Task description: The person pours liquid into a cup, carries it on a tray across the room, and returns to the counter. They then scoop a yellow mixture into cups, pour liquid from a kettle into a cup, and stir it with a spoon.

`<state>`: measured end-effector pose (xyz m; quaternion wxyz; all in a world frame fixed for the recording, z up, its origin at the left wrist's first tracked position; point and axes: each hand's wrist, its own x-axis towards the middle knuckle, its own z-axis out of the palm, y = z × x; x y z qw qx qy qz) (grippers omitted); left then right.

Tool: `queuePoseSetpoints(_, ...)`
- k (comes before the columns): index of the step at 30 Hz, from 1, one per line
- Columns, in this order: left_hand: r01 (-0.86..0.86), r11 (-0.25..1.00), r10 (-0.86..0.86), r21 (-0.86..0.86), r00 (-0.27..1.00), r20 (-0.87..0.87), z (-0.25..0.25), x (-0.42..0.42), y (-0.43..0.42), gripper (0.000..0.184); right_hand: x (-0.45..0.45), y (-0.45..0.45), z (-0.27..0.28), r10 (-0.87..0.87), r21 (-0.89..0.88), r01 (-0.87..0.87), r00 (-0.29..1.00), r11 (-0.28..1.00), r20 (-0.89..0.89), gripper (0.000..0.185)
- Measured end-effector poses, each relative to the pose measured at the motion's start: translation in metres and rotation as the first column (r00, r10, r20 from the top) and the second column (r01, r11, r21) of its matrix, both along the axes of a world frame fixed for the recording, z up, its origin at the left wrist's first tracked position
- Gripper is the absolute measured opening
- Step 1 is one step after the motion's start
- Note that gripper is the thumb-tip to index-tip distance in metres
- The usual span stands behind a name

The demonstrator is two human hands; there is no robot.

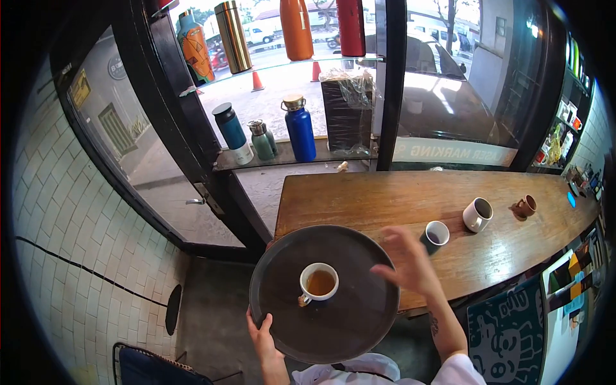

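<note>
My left hand (264,339) holds the round dark tray (359,308) at its lower left rim, thumb on top. On the tray stands a white cup (319,282) with brown liquid in it, its handle pointing down and left. My right hand (407,263) is in the air over the tray's right edge and the table's near edge, fingers apart and nothing between them. Just right of it, a cup with a white inside and dark outside (436,236) stands on the wooden table (359,199).
Farther right on the table are a white mug (477,215) and a small brown cup (527,205). Bottles, among them a blue one (300,131), line the window shelves behind. A dark chair (154,367) stands at the lower left.
</note>
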<state>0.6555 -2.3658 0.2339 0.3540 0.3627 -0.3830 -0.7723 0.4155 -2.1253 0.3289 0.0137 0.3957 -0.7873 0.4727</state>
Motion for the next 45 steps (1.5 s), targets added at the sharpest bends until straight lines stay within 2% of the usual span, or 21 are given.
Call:
queuePoseSetpoints(1, 0.002, 1.000, -0.002, 0.000, 1.000, 0.003, 0.000, 0.001, 0.001, 0.063, 0.002, -0.014, 0.000, 0.213, 0.022, -0.217, 0.971, 0.976, 0.110, 0.084)
queuePoseSetpoints(3, 0.020, 1.000, -0.020, 0.016, 1.000, -0.008, 0.001, 0.001, 0.000, 0.062, 0.010, -0.043, -0.005, 0.401, 0.085, -0.412, 0.908, 0.907, 0.123, 0.090)
queuePoseSetpoints(4, 0.014, 1.000, -0.014, 0.014, 1.000, -0.011, 0.001, 0.001, 0.000, 0.062, 0.012, -0.055, -0.009, 0.406, 0.084, -0.417, 0.906, 0.905, 0.120, 0.090)
queuePoseSetpoints(6, 0.019, 1.000, -0.018, 0.021, 0.999, -0.029, 0.000, 0.002, 0.001, 0.063, 0.015, -0.073, -0.020, 0.525, 0.122, -0.545, 0.835, 0.829, 0.161, 0.095)
queuePoseSetpoints(10, 0.021, 1.000, -0.021, 0.017, 0.998, -0.053, -0.004, 0.004, 0.001, 0.062, 0.021, -0.094, -0.035, 0.516, 0.191, -0.535, 0.845, 0.823, 0.143, 0.094)
queuePoseSetpoints(16, 0.050, 0.999, -0.048, 0.015, 0.994, -0.094, -0.008, 0.006, -0.004, 0.060, 0.015, -0.099, -0.035, 0.437, 0.169, -0.444, 0.896, 0.880, 0.075, 0.084)
queuePoseSetpoints(19, 0.032, 0.999, -0.031, 0.007, 0.999, -0.015, -0.006, 0.013, -0.002, 0.057, 0.001, -0.086, -0.025, 0.283, 0.085, -0.279, 0.959, 0.957, -0.033, 0.082)
queuePoseSetpoints(21, 0.014, 1.000, -0.014, 0.021, 1.000, 0.022, -0.002, 0.022, -0.004, 0.056, -0.012, -0.076, -0.019, 0.177, 0.053, -0.175, 0.984, 0.983, -0.031, 0.081)
queuePoseSetpoints(23, 0.003, 0.999, -0.004, 0.043, 1.000, 0.021, -0.004, 0.031, -0.010, 0.055, -0.025, -0.067, -0.013, 0.126, 0.043, -0.125, 0.992, 0.991, -0.014, 0.081)
queuePoseSetpoints(25, 0.015, 0.999, -0.015, 0.039, 1.000, -0.013, -0.001, 0.037, -0.013, 0.049, -0.041, -0.060, -0.016, -0.040, 0.038, 0.043, 0.996, 0.998, -0.077, 0.079)
queuePoseSetpoints(26, 0.016, 0.999, -0.016, 0.039, 1.000, -0.013, -0.003, 0.039, -0.016, 0.049, -0.047, -0.057, -0.019, -0.041, 0.038, 0.044, 0.996, 0.998, -0.077, 0.079)
queuePoseSetpoints(28, 0.003, 0.975, -0.011, 0.222, 0.999, 0.034, -0.007, 0.045, -0.021, 0.046, -0.059, -0.052, -0.025, -0.217, 0.069, 0.223, 0.972, 0.972, -0.089, 0.079)
queuePoseSetpoints(32, 0.040, 0.947, -0.039, 0.318, 0.999, -0.012, -0.005, 0.047, -0.019, 0.044, -0.075, -0.050, -0.041, -0.323, 0.140, 0.326, 0.945, 0.935, -0.050, 0.081)
queuePoseSetpoints(35, 0.080, 0.932, -0.083, 0.354, 0.997, -0.006, 0.004, 0.047, -0.014, 0.043, -0.084, -0.051, -0.055, -0.347, 0.151, 0.349, 0.937, 0.925, -0.039, 0.082)
queuePoseSetpoints(37, 0.143, 0.910, -0.128, 0.389, 0.990, -0.066, 0.010, 0.046, -0.010, 0.041, -0.082, -0.054, -0.055, -0.346, 0.172, 0.342, 0.938, 0.924, -0.005, 0.081)
queuePoseSetpoints(40, 0.147, 0.893, -0.124, 0.425, 0.989, -0.081, 0.002, 0.048, -0.010, 0.042, -0.078, -0.059, -0.055, -0.346, 0.182, 0.338, 0.938, 0.923, 0.013, 0.080)
queuePoseSetpoints(45, 0.151, 0.909, -0.137, 0.389, 0.988, -0.064, 0.001, 0.046, -0.008, 0.047, -0.066, -0.063, -0.050, -0.331, 0.149, 0.323, 0.943, 0.934, 0.029, 0.080)
